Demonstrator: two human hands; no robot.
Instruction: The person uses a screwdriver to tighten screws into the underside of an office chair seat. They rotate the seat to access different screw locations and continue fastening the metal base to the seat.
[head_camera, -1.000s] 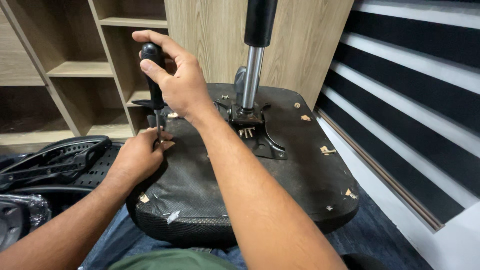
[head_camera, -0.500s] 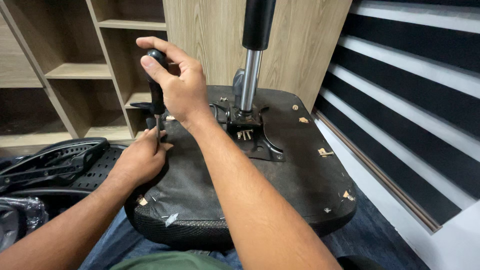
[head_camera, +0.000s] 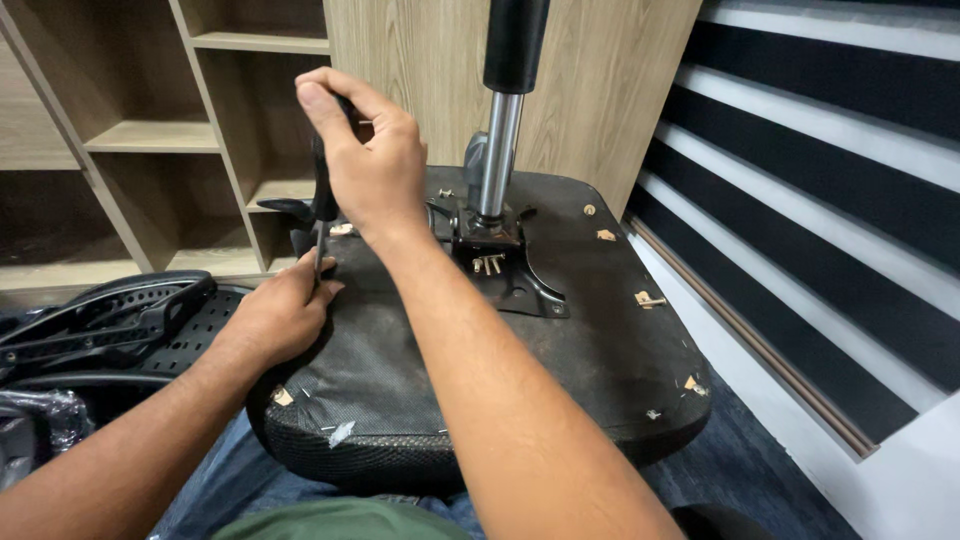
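Up top, the right hand (head_camera: 368, 165) grips a screwdriver (head_camera: 322, 205) by its black handle, upright. Just below it, the left hand (head_camera: 282, 315) pinches the shaft against the upturned chair seat (head_camera: 590, 350).

Gas-lift column (head_camera: 498, 150) and mounting plate (head_camera: 500, 265) block mid-seat; right side open

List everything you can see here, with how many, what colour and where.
seat underside: one, black, centre, on the lap
gas cylinder: one, silver and black, upright at seat middle
mounting plate: one, black, at the cylinder's foot
screwdriver: one, black handle, upright at seat's left edge
mesh chair back: one, black, left
shelf unit: one, wood, behind
blinds: black and white stripes, right
right hand: grips screwdriver handle
left hand: at screwdriver tip
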